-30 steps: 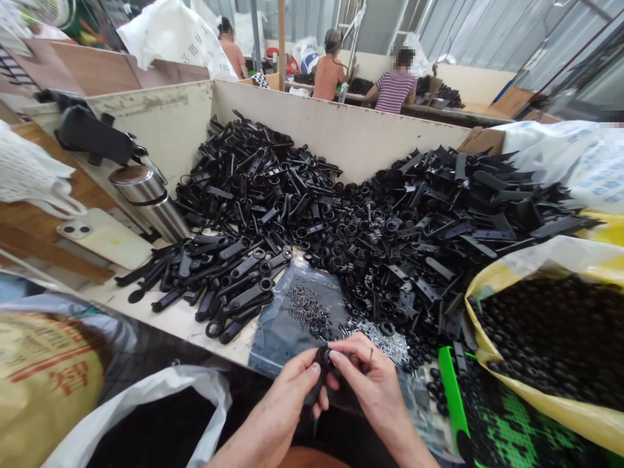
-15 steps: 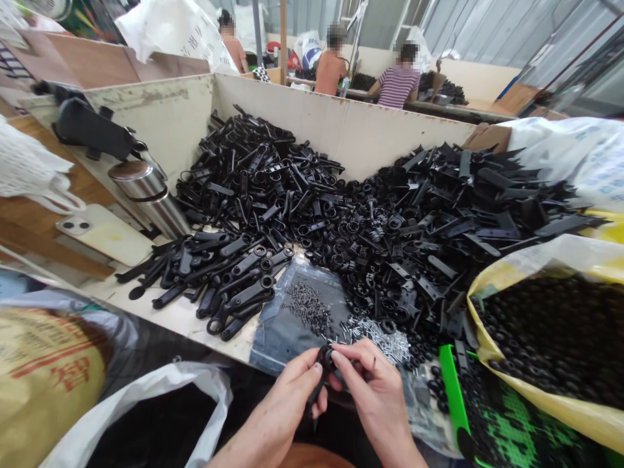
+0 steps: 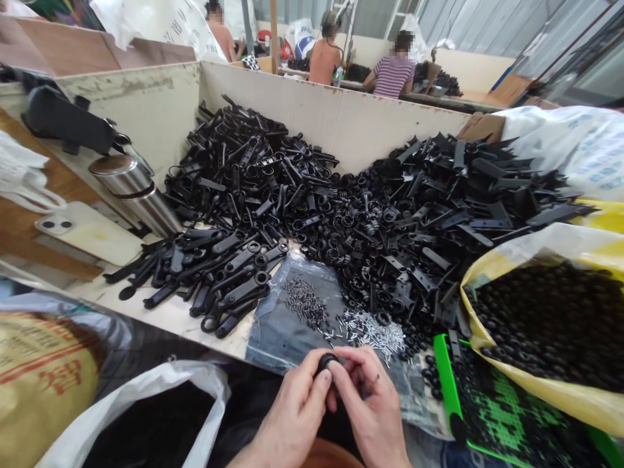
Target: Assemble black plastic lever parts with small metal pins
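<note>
Between my two hands, just in front of the bench edge, is a small black plastic part (image 3: 327, 361) with a rounded end; my fingers cover most of it. My left hand (image 3: 303, 396) is closed round it, thumb along its side. My right hand (image 3: 370, 393) pinches at the same part with thumb and fingertips, and a tiny dark piece shows by its fingers. Beyond my hands a grey plastic sheet (image 3: 273, 338) carries a heap of small dark screws (image 3: 305, 302) and a heap of silver pins (image 3: 373, 330).
Long black handle-like parts (image 3: 234, 266) lie to the left, with larger black heaps (image 3: 433, 227) behind. A steel flask (image 3: 141, 195) and a phone (image 3: 90, 233) stand left. On the right are a green tray (image 3: 448, 383) and a sack of black rings (image 3: 550, 325). Several people work beyond.
Both hands have turned the black part, so its long end no longer shows below my left hand. The view has shifted slightly, with the bench sliding left and up.
</note>
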`<state>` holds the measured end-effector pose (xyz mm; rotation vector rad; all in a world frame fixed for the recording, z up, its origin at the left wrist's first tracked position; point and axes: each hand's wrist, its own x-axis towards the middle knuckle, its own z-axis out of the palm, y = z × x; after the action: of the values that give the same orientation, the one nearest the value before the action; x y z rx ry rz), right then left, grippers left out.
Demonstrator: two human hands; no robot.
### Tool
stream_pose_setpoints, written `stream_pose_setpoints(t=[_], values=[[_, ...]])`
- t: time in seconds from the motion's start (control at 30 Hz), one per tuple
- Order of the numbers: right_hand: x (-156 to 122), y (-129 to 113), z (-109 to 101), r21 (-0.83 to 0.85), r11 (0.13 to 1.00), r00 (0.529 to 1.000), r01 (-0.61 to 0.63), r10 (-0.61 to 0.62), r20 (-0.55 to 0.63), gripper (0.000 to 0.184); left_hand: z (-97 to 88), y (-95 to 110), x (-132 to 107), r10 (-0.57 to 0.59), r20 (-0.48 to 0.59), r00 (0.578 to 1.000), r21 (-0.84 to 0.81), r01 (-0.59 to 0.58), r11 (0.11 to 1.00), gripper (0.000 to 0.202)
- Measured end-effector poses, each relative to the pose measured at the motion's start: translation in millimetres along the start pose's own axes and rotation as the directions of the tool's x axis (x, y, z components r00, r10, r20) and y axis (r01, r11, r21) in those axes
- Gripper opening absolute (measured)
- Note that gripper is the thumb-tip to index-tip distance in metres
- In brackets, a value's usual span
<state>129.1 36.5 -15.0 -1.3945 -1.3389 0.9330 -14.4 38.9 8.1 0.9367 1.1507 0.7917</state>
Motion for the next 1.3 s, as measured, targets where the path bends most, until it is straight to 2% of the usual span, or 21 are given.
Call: stream_pose_setpoints(t=[0.13,0.2,0.27,0.33,0.4,0.47,0.53,0.6,0.67,0.73,0.87,1.0,1.17,1.3], values=[[-9,7,-5,0.144,0.984,0.995,-0.1,0.096,0.035,0.016,-1.3,3,-4,0.042,0.036,0.998,0.185,-0.048,0.982,0.038],[-7,11,-10,0.247,0.951,0.983,-0.184,0.171,0.072,0.033,-3.8,3,-4,0.063,0.053,0.997,0.276,-0.075,0.958,0.037],[-1,14,-15,0.327,0.902,0.958,-0.283,0.245,0.151,0.044,-7.0,3,-3,0.114,0.098,0.989,0.314,-0.139,0.939,0.036],[7,13,-19,0.318,0.878,0.925,-0.359,0.289,0.246,0.043,-10.3,1,-2,0.176,0.111,0.978,0.35,-0.204,0.914,0.04],[16,9,-20,0.25,0.888,0.904,-0.385,0.309,0.296,0.042,-13.7,-1,-1,0.21,0.042,0.977,0.403,-0.21,0.891,0.048],[24,4,-19,0.185,0.906,0.896,-0.38,0.311,0.318,0.041,-17.6,-1,-1,0.19,-0.048,0.981,0.416,-0.154,0.896,0.056],[30,0,-17,0.155,0.924,0.899,-0.349,0.284,0.335,0.041,-22.4,2,-1,0.108,-0.06,0.992,0.345,-0.081,0.935,0.056],[35,-1,-15,0.131,0.944,0.901,-0.304,0.24,0.362,0.039,-27.6,7,0,-0.012,0.029,1.0,0.225,0.005,0.974,0.045],[40,-1,-12,0.124,0.962,0.905,-0.243,0.178,0.387,0.034,-32.2,12,3,-0.112,0.124,0.986,0.102,0.1,0.99,0.033],[45,0,-8,0.123,0.974,0.899,-0.192,0.125,0.419,0.031,-34.8,15,5,-0.168,0.156,0.973,0.008,0.169,0.986,0.031],[50,3,0,0.123,0.984,0.891,-0.128,0.06,0.451,0.029,-34.2,15,3,-0.249,0.167,0.954,-0.109,0.269,0.957,0.05],[51,5,-1,0.09,0.987,0.861,-0.134,0.071,0.503,0.031,-31.3,11,-2,-0.345,0.155,0.926,-0.18,0.37,0.911,0.07],[51,5,-8,-0.023,0.993,0.815,-0.115,0.108,0.57,0.032,-28.8,13,-2,-0.386,0.122,0.914,-0.21,0.404,0.89,0.083],[51,4,-11,0.001,0.995,0.795,-0.101,0.08,0.602,0.032,-28.6,14,-2,-0.385,0.153,0.91,-0.186,0.409,0.894,0.084]])
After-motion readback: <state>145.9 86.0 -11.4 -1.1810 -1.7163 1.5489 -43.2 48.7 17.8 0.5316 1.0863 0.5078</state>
